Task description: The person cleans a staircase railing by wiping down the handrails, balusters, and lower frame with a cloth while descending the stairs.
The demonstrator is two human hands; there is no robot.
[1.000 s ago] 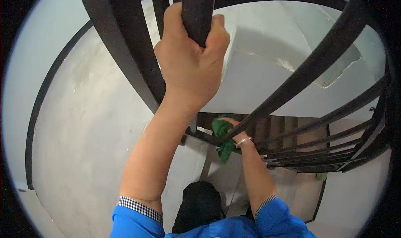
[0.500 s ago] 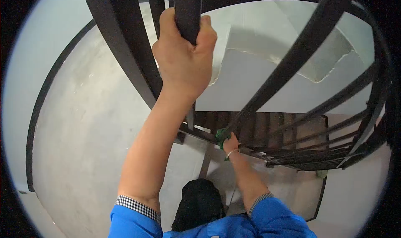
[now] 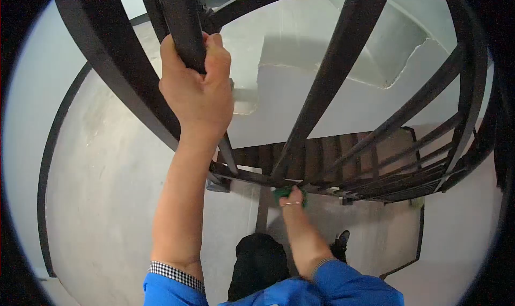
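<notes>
My left hand (image 3: 198, 88) is wrapped round a dark railing bar (image 3: 179, 21) at the upper left. Lower down, near the middle, my right hand (image 3: 290, 197) grips a green cloth (image 3: 279, 192) against the bottom rail (image 3: 247, 175), close to the foot of a dark upright bar (image 3: 332, 75). A bracelet circles my right wrist. Part of the cloth is hidden behind the hand, and the fingertips are hard to make out.
Brown steps (image 3: 322, 153) lie beyond the railing. More dark bars curve away to the right. A pale floor (image 3: 107, 198) with a dark border spreads at the left. My knee (image 3: 258, 263) and one shoe (image 3: 343, 238) show below.
My left hand and the railing bars sit further left in view. My right hand, with the cloth, has moved down and slightly left along the bottom rail. A shoe has come into view.
</notes>
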